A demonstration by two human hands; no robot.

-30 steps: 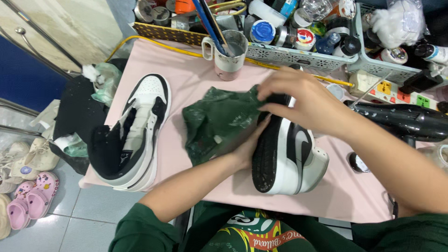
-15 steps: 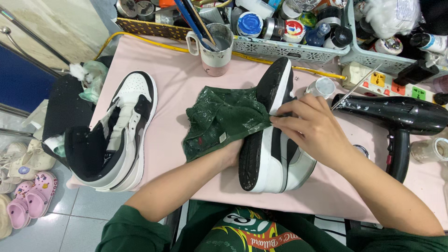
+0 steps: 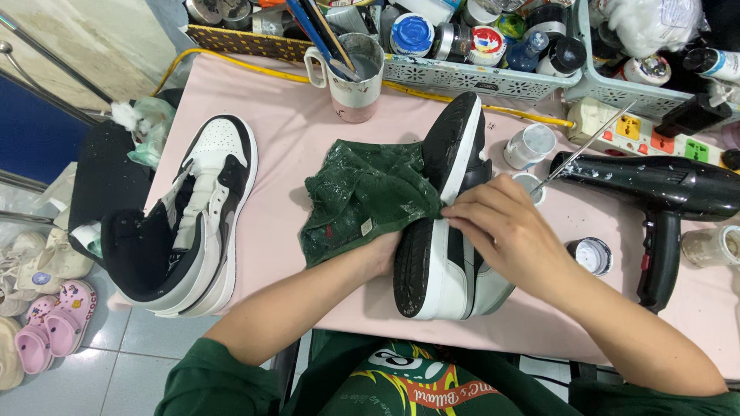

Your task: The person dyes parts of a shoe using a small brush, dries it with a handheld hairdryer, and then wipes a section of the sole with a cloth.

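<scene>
You are in the wiping step: the black-and-white leather high-top sneaker [image 3: 451, 231] lies on its side near the front edge of the pink tabletop [image 3: 293, 131], black sole turned towards your left, and your right hand [image 3: 505, 235] pinches a corner of the crumpled dark green cloth [image 3: 362, 200] against its white midsole. That right grip is clenched on the cloth. Your left hand [image 3: 383, 253] is tucked under the cloth beside the sole; its fingers are hidden, so I cannot tell whether it grips the shoe or only props it.

The matching sneaker [image 3: 193, 223] rests well apart at the left edge. A black hair dryer [image 3: 655, 192] lies to your right, with small white paint jars [image 3: 532, 145] just beyond the shoe.

Judging from this, the next move calls for steady support underneath and firm, short strokes of the cloth along the midsole seam, keeping the shoe from rolling
</scene>
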